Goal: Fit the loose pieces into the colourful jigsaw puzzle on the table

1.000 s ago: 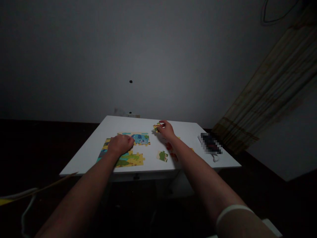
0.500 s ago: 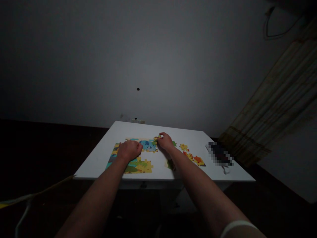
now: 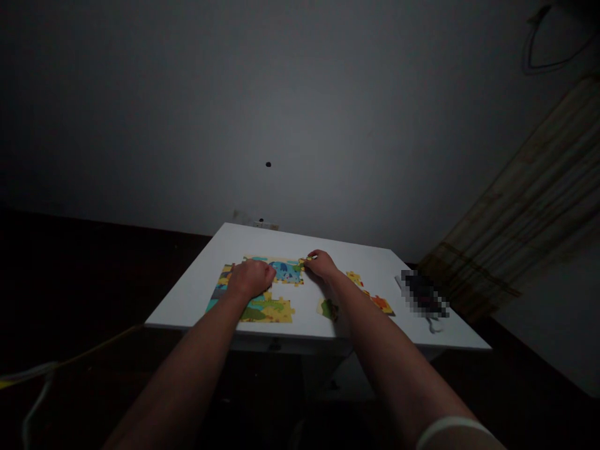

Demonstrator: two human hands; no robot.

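Note:
A partly joined jigsaw puzzle [image 3: 267,310] lies on the white table, its pictures in blue, green and yellow. My left hand [image 3: 251,278] is curled into a fist and rests on the puzzle's left part, covering some of it. Right of the fist shows a section with a blue animal [image 3: 287,272]. My right hand [image 3: 322,264] pinches a small yellow-and-green puzzle piece [image 3: 304,263] between thumb and fingers, against that section's right edge. Whether the piece is locked in, I cannot tell.
Loose puzzle pieces lie around my right forearm: a green one [image 3: 327,309], a yellow one [image 3: 355,278] and an orange one [image 3: 383,305]. A blurred-out dark object [image 3: 424,294] sits near the right edge of the white table [image 3: 187,300]. Behind are a wall and a curtain [image 3: 506,219].
The whole view has shifted slightly. The piece in my right hand looks flatter and closer against the puzzle's edge. A green piece behind that hand is now hidden. My left fist stays in place.

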